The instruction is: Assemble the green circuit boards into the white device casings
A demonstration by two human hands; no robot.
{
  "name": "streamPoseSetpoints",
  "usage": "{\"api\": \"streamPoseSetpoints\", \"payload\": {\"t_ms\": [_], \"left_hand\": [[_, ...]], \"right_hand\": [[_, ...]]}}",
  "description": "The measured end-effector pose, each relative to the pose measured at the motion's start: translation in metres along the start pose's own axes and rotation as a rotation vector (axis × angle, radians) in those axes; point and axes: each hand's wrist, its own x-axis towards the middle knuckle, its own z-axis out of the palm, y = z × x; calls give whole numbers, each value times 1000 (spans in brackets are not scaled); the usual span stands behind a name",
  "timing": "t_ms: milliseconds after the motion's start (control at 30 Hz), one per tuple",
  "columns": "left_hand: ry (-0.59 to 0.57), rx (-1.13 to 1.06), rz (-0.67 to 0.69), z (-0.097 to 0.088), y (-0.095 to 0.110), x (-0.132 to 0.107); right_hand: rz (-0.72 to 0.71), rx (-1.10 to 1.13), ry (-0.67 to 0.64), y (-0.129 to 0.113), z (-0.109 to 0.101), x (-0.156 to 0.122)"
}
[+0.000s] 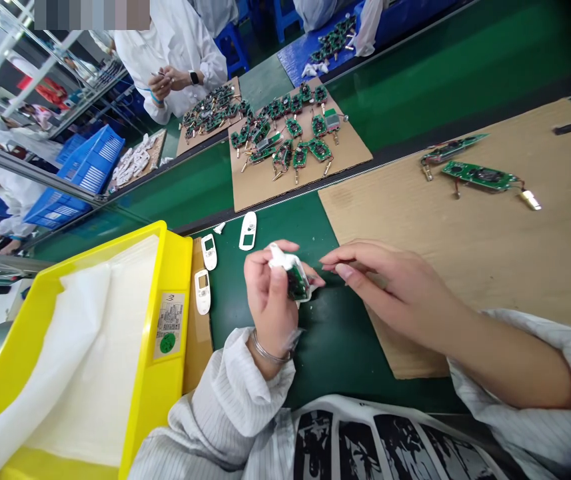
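Observation:
In my left hand [268,293] is a white plastic housing [305,291] with a green circuit board [294,283] inside it, held tilted above the green bench. The fingers are wrapped round the housing and hide part of it. Just to its right is my right hand [390,287], its thumb and forefinger drawn together in a pinch. Whatever lies between those fingertips, if anything, is too small to make out. White housings with small display windows [202,303] [248,230] lie on the bench and on a cardboard strip to the left.
A yellow bin [158,333] lined with white sheeting stands at the left. Two circuit boards [482,176] with wired brass-coloured parts lie on cardboard [415,220] at right. More boards cover a cardboard sheet [260,190] beyond. Across the line, a co-worker's hands [168,81] are raised near other boards.

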Motion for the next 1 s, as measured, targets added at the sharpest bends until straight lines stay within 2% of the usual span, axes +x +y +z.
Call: {"api": "streamPoseSetpoints", "payload": {"t_ms": [67, 133, 167, 233, 333, 400, 533, 700, 800, 1000], "left_hand": [[136, -85, -124, 6, 2, 4], [197, -130, -185, 11, 4, 5], [204, -148, -200, 14, 5, 4], [208, -172, -200, 20, 5, 0], [241, -170, -162, 26, 2, -5], [257, -170, -162, 29, -1, -7], [250, -203, -162, 28, -4, -9], [305, -191, -283, 22, -6, -8], [293, -168, -356, 21, -5, -7], [274, -198, -337, 24, -3, -9]], "right_hand": [[171, 66, -87, 2, 5, 1], [275, 262, -209, 2, 15, 1], [304, 374, -236, 1, 21, 0], [328, 523, -195, 1, 33, -1], [308, 484, -70, 3, 43, -2], [282, 400, -49, 5, 44, -2], [275, 318, -60, 8, 37, -2], [321, 464, -148, 10, 35, -3], [324, 505, -178, 9, 36, -3], [343, 501, -179, 7, 37, -4]]}}
